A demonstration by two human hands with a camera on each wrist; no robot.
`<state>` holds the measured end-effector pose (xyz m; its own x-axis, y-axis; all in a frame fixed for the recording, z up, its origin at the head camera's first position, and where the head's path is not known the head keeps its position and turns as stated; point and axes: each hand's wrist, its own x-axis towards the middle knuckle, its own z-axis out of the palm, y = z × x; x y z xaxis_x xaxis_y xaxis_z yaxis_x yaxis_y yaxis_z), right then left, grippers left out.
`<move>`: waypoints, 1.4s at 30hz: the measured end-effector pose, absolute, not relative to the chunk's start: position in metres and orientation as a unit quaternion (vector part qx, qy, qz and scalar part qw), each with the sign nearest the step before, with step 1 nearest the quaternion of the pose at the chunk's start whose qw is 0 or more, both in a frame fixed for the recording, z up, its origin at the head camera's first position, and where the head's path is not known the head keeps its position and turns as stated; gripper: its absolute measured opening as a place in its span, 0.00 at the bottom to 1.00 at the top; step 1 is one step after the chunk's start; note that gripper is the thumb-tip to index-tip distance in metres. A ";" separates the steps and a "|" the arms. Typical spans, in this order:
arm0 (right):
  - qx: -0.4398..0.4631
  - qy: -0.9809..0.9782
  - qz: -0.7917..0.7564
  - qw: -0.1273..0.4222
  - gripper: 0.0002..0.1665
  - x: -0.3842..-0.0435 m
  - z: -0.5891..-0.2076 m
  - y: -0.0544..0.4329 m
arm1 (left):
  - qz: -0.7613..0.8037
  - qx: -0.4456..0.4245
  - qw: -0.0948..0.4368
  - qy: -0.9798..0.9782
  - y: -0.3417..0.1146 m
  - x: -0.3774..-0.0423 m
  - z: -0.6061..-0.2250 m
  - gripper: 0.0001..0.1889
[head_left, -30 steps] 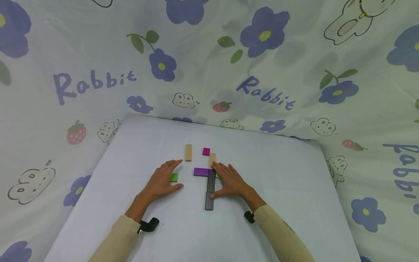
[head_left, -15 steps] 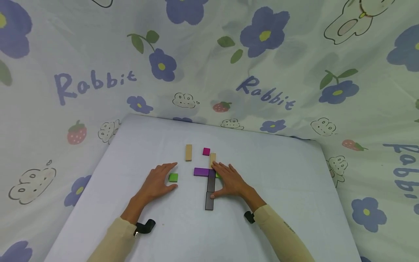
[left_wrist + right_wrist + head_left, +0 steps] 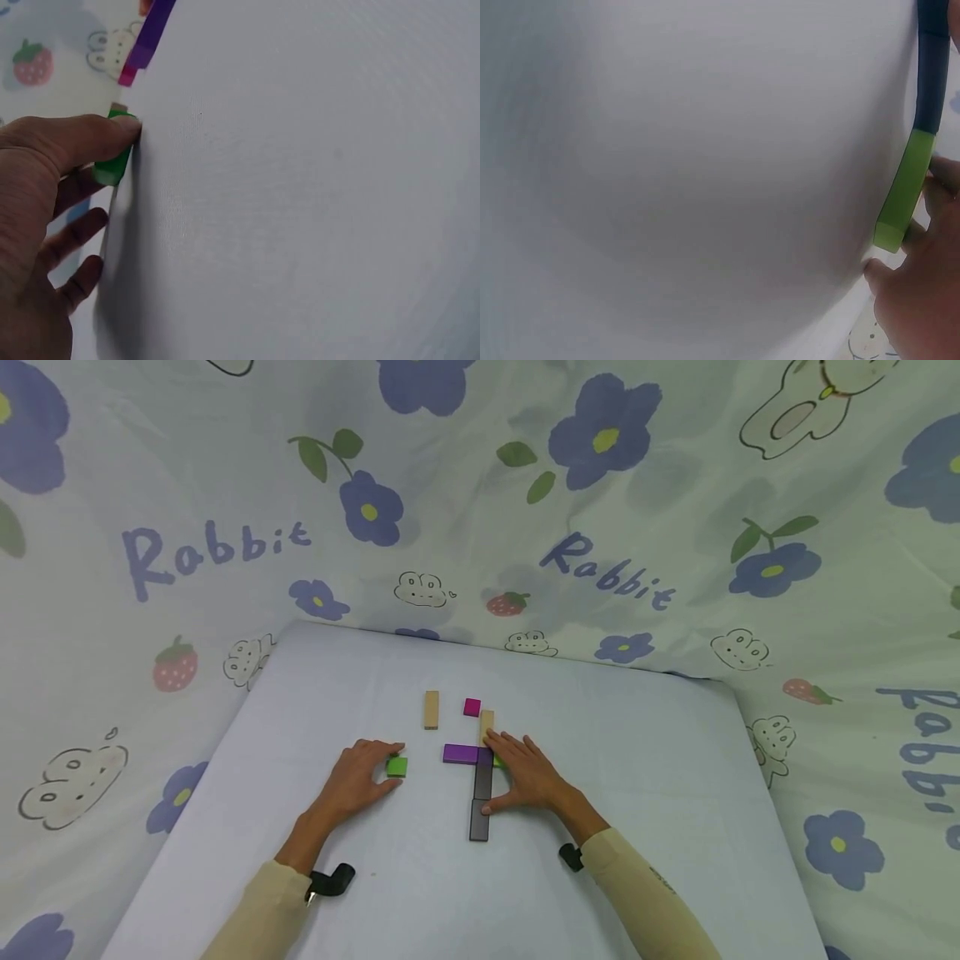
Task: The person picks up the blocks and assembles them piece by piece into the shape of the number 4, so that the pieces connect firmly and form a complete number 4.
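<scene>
In the head view, my left hand has its thumb and forefinger on either side of a small green block, the tips close to its edges. The left wrist view has the thumb overlapping that green block, other fingers spread. My right hand lies spread over a row of blocks, fingertips at a wooden block and thumb at the nearer dark grey block. Another dark grey block lies between them. A long green block is mostly hidden under this hand in the head view.
A purple block adjoins the row on its left. Farther back lie a small magenta block and a separate wooden block. The white tabletop meets a printed cloth at the back.
My left hand has drawn back slightly to the left, and its thumb and forefinger have come closer together around the small green block. The right hand and the blocks stay put.
</scene>
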<state>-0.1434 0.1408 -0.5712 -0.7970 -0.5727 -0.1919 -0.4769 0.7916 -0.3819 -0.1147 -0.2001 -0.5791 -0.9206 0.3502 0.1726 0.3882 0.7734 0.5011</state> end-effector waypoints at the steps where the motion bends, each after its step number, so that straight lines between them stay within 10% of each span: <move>1: -0.281 0.935 -0.159 0.151 0.76 -0.143 -0.571 0.141 | -0.274 -0.195 0.036 -0.941 -0.200 -0.115 -0.580 0.28; 42: -0.278 0.935 -0.159 0.152 0.76 -0.142 -0.568 0.141 | -0.287 -0.192 0.043 -0.938 -0.192 -0.125 -0.577 0.21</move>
